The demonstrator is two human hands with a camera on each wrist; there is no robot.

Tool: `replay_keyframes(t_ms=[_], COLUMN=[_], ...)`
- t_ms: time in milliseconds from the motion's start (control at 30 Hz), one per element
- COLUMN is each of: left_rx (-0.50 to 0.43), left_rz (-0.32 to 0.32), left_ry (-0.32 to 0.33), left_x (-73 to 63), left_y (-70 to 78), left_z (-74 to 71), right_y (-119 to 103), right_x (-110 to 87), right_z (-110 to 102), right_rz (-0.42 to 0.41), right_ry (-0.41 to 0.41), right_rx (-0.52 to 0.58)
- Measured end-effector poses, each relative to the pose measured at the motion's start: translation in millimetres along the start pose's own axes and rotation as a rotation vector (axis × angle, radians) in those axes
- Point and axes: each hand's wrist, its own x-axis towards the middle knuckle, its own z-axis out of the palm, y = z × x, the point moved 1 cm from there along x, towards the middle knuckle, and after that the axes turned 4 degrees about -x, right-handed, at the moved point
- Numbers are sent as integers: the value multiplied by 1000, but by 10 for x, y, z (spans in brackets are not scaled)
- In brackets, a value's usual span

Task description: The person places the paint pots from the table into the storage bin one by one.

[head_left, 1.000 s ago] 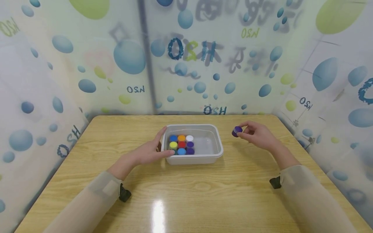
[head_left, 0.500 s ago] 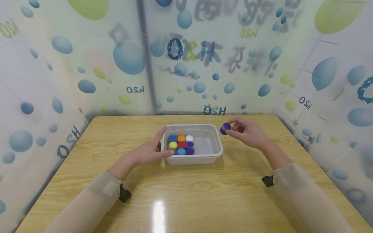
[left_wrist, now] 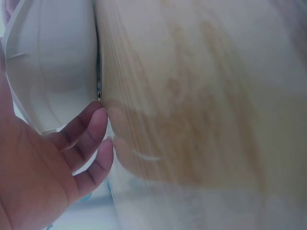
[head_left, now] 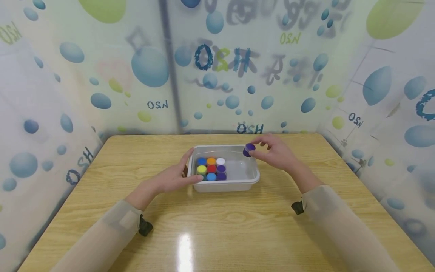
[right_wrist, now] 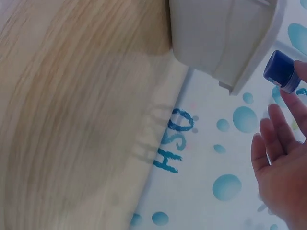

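A small paint pot [head_left: 249,150] with a purple lid is pinched between the thumb and fingertips of my right hand [head_left: 275,153]. It is tilted, above the far right rim of a white plastic tub [head_left: 238,186]. In the right wrist view the pot [right_wrist: 282,71] looks dark blue-purple, beside the tub's rim. My left hand [head_left: 173,175] rests against the tub's left end, thumb along the front rim and forefinger at the back corner. Its other fingers [left_wrist: 88,139] lie loosely bent by the outer wall. Rows of similar pots with coloured lids, such as a red lid [head_left: 212,169], fill the tub's left half.
The tub stands on a wood-grain table [head_left: 217,223], towards its far edge. A patterned curtain [head_left: 217,94] with blue and green drops encloses the back and both sides. Inside the tub, bare floor [head_left: 239,168] shows to the right of the pots.
My right hand has carried the purple-lidded paint pot leftwards, from the tub's right side to over its far right rim. The left hand and the tub have stayed in place.
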Motion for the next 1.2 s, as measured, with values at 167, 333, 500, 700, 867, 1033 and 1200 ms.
replay_keyframes(t_ms=[167, 333, 500, 700, 867, 1033, 1200], left_rx=[11, 9, 8, 14, 8, -2, -4], left_rz=[-1, 0, 4, -2, -4, -1, 4], left_ry=[1, 1, -1, 1, 1, 0, -1], left_x=[1, 7, 8, 8, 3, 2, 7], left_y=[0, 2, 6, -3, -14, -17, -11], left_z=[-2, 1, 1, 0, 0, 12, 7], right_y=[-18, -53, -63, -135, -196, -195, -173], right_x=[95, 177, 244, 312, 371, 403, 400], right_z=[156, 295, 403, 489, 532, 579, 627], right_rz=[-12, -6, 21, 47, 42, 54, 74], right_ry=[-14, -38, -54, -72, -82, -88, -93], right_rx=[-13, -20, -28, -31, -50, -46, -37])
